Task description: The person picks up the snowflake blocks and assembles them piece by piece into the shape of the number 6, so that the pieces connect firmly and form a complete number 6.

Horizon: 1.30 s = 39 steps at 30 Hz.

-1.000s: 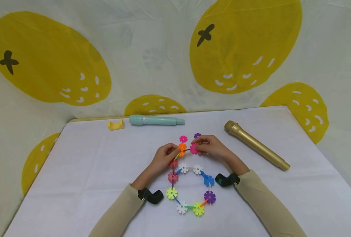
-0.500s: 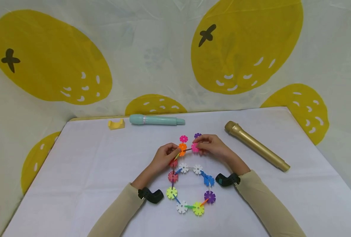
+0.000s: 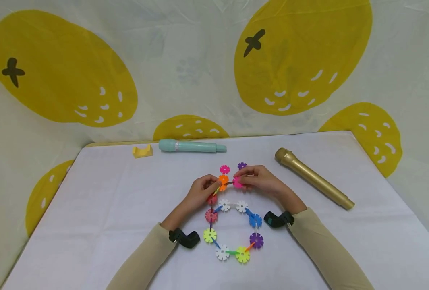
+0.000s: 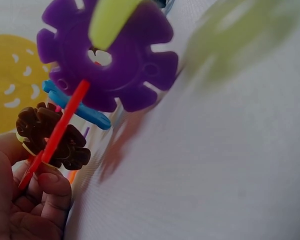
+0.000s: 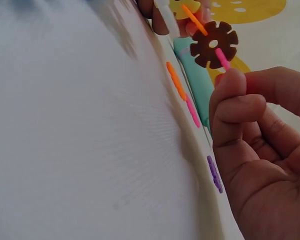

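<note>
My left hand (image 3: pixel 201 191) pinches the upper end of a linked chain of notched plastic snowflake discs, close by an orange disc (image 3: pixel 223 187). A brown disc (image 5: pixel 214 45) stands between the hands, joined to that orange disc. My right hand (image 3: pixel 256 177) pinches a pink disc (image 3: pixel 237 182) between thumb and fingertips, its edge meeting the brown disc. Below the hands, the chain makes a ring, with red (image 3: pixel 211 216), yellow-green (image 3: pixel 210 235), white (image 3: pixel 222 252), purple (image 3: pixel 256 240) and blue (image 3: pixel 255 220) discs. Near the left wrist camera, a purple disc (image 4: pixel 140 50) fills the upper part.
Loose discs lie just beyond the hands: a pink one (image 3: pixel 224 169), an orange one (image 3: pixel 223 177) and a purple one (image 3: pixel 242 165). A teal toy microphone (image 3: pixel 192 146) and yellow block (image 3: pixel 142 151) are at the back edge; a gold microphone (image 3: pixel 313 178) lies at right.
My right hand and the pink disc shift slightly right and up, then back left against the brown disc. My left hand stays nearly still with the chain.
</note>
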### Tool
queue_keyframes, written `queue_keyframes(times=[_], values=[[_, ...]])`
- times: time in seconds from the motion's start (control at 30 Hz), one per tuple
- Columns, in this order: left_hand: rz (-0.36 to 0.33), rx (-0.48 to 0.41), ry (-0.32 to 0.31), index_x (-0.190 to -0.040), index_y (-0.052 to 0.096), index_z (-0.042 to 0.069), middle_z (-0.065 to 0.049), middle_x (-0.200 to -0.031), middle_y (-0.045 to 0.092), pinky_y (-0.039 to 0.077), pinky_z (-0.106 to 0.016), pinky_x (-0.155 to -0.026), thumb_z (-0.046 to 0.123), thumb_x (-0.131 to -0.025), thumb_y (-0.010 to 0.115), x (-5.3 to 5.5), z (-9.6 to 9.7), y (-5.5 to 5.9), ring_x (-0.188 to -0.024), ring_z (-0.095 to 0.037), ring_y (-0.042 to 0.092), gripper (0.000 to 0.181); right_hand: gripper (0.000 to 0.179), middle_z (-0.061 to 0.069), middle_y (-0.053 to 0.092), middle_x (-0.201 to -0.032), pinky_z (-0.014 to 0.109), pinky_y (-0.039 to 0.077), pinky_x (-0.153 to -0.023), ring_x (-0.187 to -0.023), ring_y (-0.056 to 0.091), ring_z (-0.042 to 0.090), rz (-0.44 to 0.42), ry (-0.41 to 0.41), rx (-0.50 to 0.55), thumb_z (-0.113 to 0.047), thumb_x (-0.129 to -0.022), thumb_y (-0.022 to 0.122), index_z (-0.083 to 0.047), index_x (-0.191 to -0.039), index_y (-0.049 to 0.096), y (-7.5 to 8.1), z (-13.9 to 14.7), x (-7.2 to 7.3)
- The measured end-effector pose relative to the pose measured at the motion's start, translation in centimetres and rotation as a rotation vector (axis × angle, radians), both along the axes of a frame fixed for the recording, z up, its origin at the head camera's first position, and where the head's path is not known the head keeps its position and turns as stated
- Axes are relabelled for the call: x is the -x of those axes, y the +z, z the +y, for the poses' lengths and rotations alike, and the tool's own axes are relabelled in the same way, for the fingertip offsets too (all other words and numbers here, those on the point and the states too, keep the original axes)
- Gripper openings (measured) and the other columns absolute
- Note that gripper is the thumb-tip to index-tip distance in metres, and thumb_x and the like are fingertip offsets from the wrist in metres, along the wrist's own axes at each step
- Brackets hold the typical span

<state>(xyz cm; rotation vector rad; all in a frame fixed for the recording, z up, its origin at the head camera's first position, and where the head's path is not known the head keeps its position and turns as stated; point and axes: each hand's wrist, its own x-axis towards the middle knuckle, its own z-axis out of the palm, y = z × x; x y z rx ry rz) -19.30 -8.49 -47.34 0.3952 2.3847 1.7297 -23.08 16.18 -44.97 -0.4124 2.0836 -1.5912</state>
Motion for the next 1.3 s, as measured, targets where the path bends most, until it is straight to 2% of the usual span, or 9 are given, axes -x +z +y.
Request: queue_keyframes(times=[0.2, 0.5, 0.73, 0.93, 0.97, 1.07, 1.1, 1.2, 1.3], values=[[-0.008, 0.019, -0.03, -0.102, 0.065, 0.0, -0.002, -0.077, 0.058, 0.038, -0.021, -0.059, 0.02, -0.098, 0.06, 0.0, -0.2, 0.1, -0.067, -0.014, 0.047, 0.021, 0.027, 0.006, 0.067, -0.085, 0.023, 0.052, -0.062, -0.067, 0.062, 0.013, 0.004, 0.034, 0.008, -0.006, -0.092, 0.064, 0.008, -0.116, 0.064, -0.1, 0.0, 0.1], [0.034, 0.035, -0.086, -0.102, 0.065, -0.001, -0.007, -0.082, 0.063, 0.04, -0.021, -0.059, 0.017, -0.098, 0.059, 0.1, -0.3, 0.0, -0.066, -0.012, 0.048, 0.019, 0.026, 0.008, 0.07, -0.091, 0.023, 0.051, -0.062, -0.068, 0.064, 0.013, 0.011, 0.047, -0.01, -0.006, -0.092, 0.065, 0.007, -0.115, 0.066, -0.3, 0.0, 0.0], [-0.021, 0.003, -0.087, -0.103, 0.066, -0.001, -0.004, -0.078, 0.059, 0.038, -0.021, -0.058, 0.019, -0.098, 0.059, 0.1, -0.2, 0.0, -0.065, -0.013, 0.047, 0.021, 0.027, 0.008, 0.07, -0.098, 0.023, 0.052, -0.064, -0.073, 0.064, 0.012, 0.028, 0.04, -0.006, -0.009, -0.093, 0.065, 0.006, -0.115, 0.066, 0.0, -0.2, -0.2], [-0.027, 0.02, -0.107, -0.106, 0.066, -0.002, -0.01, -0.087, 0.066, 0.042, -0.021, -0.064, 0.018, -0.098, 0.059, 0.2, -0.1, 0.0, -0.071, -0.011, 0.051, 0.023, 0.027, 0.008, 0.068, -0.093, 0.024, 0.05, -0.064, -0.071, 0.06, 0.014, 0.053, 0.104, -0.013, -0.014, -0.095, 0.064, 0.003, -0.116, 0.066, 0.2, -0.3, -0.1], [-0.027, 0.03, -0.109, -0.106, 0.066, -0.003, -0.012, -0.089, 0.067, 0.043, -0.021, -0.065, 0.017, -0.098, 0.059, 0.2, -0.1, 0.0, -0.072, -0.011, 0.052, 0.023, 0.027, 0.009, 0.068, -0.09, 0.024, 0.049, -0.063, -0.07, 0.059, 0.015, 0.057, 0.102, -0.02, -0.014, -0.095, 0.063, 0.003, -0.115, 0.066, 0.3, -0.3, -0.1], [-0.014, 0.032, -0.116, -0.104, 0.065, -0.005, -0.015, -0.089, 0.066, 0.044, -0.021, -0.066, 0.013, -0.098, 0.057, -0.6, 0.2, 1.6, -0.071, -0.009, 0.051, 0.02, 0.027, 0.009, 0.066, -0.084, 0.023, 0.048, -0.061, -0.068, 0.057, 0.015, 0.051, 0.06, -0.035, -0.015, -0.097, 0.061, 0.005, -0.114, 0.065, 0.2, 0.0, 0.0], [-0.012, 0.035, -0.114, -0.104, 0.065, -0.005, -0.016, -0.089, 0.066, 0.044, -0.021, -0.066, 0.012, -0.098, 0.057, -0.6, 0.2, 1.6, -0.071, -0.009, 0.051, 0.02, 0.027, 0.01, 0.065, -0.082, 0.022, 0.047, -0.06, -0.067, 0.057, 0.015, 0.05, 0.04, -0.037, -0.015, -0.097, 0.061, 0.006, -0.114, 0.065, 0.1, 0.1, 0.0], [-0.004, 0.03, -0.107, -0.103, 0.066, -0.003, -0.014, -0.088, 0.066, 0.043, -0.021, -0.065, 0.015, -0.098, 0.058, -0.7, 0.2, 1.5, -0.071, -0.01, 0.052, 0.02, 0.029, 0.011, 0.063, -0.078, 0.022, 0.046, -0.059, -0.066, 0.055, 0.014, 0.05, -0.018, -0.038, -0.017, -0.097, 0.062, 0.006, -0.114, 0.065, -0.1, 0.4, 0.1], [-0.007, 0.036, -0.102, -0.103, 0.067, 0.002, -0.008, -0.087, 0.066, 0.044, -0.022, -0.066, 0.021, -0.098, 0.06, 0.0, -0.1, -0.1, -0.072, -0.012, 0.053, 0.022, 0.029, 0.01, 0.063, -0.078, 0.022, 0.046, -0.06, -0.065, 0.054, 0.014, 0.053, -0.069, -0.054, -0.017, -0.095, 0.064, 0.005, -0.114, 0.065, -0.2, 0.6, 0.3]])
